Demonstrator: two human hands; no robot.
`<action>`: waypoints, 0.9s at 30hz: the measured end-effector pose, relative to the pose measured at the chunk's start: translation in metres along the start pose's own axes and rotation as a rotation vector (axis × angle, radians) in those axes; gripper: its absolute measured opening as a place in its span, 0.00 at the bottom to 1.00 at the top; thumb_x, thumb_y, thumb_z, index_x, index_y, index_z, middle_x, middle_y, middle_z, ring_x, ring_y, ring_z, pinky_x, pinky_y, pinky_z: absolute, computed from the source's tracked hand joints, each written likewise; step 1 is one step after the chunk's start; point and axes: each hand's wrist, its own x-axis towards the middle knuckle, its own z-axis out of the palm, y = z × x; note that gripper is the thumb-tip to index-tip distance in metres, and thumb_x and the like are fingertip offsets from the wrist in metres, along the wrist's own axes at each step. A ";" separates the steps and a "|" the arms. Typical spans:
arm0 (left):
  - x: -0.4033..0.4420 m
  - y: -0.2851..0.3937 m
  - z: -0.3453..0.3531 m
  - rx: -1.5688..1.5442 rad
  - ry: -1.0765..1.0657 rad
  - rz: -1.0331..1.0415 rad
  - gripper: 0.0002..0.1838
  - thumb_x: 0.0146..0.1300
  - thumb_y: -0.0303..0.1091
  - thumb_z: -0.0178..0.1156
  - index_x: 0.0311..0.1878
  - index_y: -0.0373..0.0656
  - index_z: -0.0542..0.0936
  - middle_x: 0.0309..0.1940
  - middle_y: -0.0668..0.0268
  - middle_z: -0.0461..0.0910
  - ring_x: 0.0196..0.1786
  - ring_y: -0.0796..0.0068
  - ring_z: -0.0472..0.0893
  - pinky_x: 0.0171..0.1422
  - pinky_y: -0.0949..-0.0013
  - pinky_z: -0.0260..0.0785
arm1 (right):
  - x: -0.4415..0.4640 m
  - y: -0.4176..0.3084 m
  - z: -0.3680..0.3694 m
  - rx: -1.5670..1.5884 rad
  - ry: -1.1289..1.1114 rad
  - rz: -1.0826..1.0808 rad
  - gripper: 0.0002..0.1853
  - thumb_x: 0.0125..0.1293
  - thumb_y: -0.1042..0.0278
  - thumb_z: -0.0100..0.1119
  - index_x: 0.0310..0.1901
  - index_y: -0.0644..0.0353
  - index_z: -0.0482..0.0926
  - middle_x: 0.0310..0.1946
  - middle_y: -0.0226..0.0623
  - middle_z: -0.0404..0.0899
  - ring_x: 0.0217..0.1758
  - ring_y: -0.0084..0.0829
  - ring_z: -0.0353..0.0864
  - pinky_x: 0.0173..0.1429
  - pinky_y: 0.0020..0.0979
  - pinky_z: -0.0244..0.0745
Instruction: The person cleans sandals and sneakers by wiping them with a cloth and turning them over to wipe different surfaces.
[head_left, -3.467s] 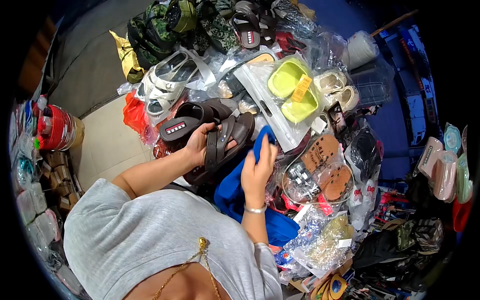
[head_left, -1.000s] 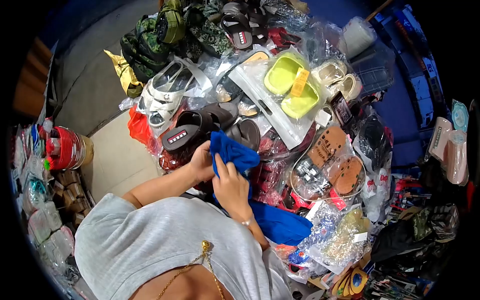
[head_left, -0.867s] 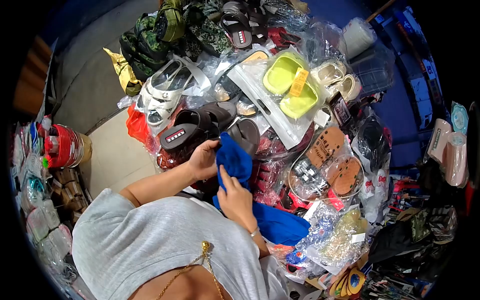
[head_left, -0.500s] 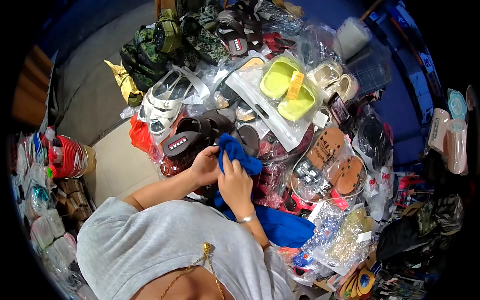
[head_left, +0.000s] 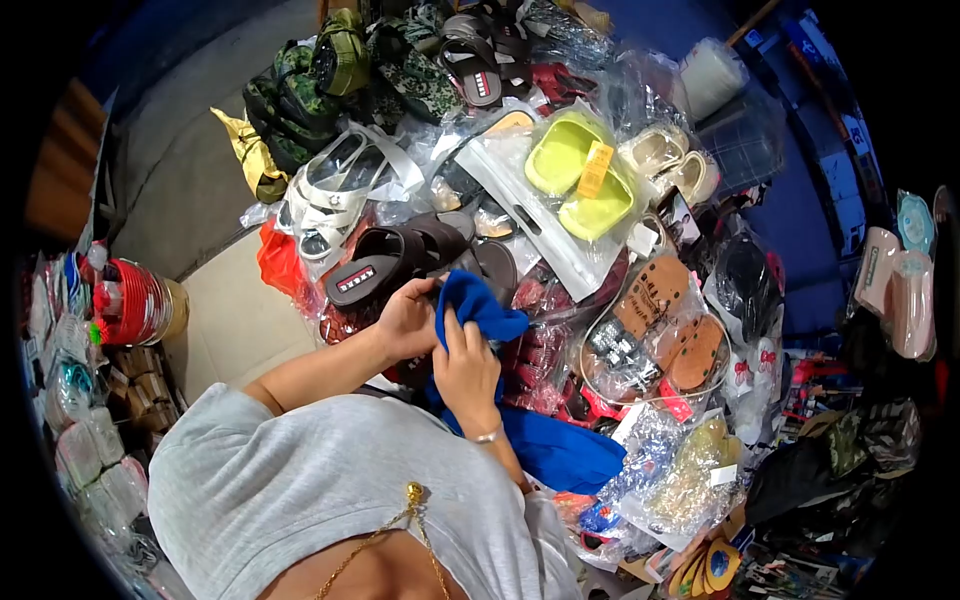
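Observation:
A bright blue cloth (head_left: 478,308) is bunched up between my two hands in front of my chest. My left hand (head_left: 407,320) pinches its left edge with thumb and fingers. My right hand (head_left: 467,372) presses its curled fingers into the bunched part from below. More blue fabric (head_left: 560,448) spreads under my right wrist; whether it is the same piece I cannot tell. Just beyond my left hand lie dark brown slide sandals (head_left: 375,268) with a red label.
Bagged footwear is heaped ahead: lime clogs (head_left: 580,175), white sandals (head_left: 330,205), brown insole-like slippers (head_left: 668,320) and cream shoes (head_left: 670,165). Camouflage bags (head_left: 300,95) sit at the back left. A red stacked container (head_left: 135,303) stands left, beside packed goods.
The blue cloth shifts slightly while both hands keep hold of it. The whole view has moved a little; the surrounding footwear lies as before.

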 end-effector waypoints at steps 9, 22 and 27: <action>-0.004 0.018 0.006 0.004 -0.025 -0.010 0.20 0.70 0.48 0.47 0.51 0.46 0.81 0.54 0.54 0.81 0.57 0.51 0.78 0.68 0.48 0.64 | -0.032 0.035 -0.113 0.278 -0.195 0.069 0.13 0.46 0.75 0.58 0.37 0.60 0.83 0.28 0.39 0.77 0.36 0.42 0.75 0.44 0.38 0.69; -0.001 0.002 0.003 0.042 0.031 0.014 0.12 0.70 0.46 0.56 0.50 0.54 0.80 0.54 0.62 0.80 0.58 0.60 0.79 0.67 0.51 0.67 | 0.054 0.042 0.024 0.236 0.337 0.085 0.28 0.57 0.63 0.68 0.60 0.60 0.74 0.54 0.58 0.64 0.60 0.57 0.65 0.64 0.48 0.64; -0.004 -0.009 0.010 0.134 0.147 0.018 0.12 0.70 0.46 0.55 0.51 0.55 0.79 0.54 0.61 0.80 0.57 0.60 0.79 0.66 0.52 0.68 | 0.024 0.041 0.019 0.270 0.375 0.163 0.21 0.63 0.68 0.63 0.57 0.61 0.75 0.52 0.56 0.66 0.56 0.57 0.69 0.61 0.45 0.68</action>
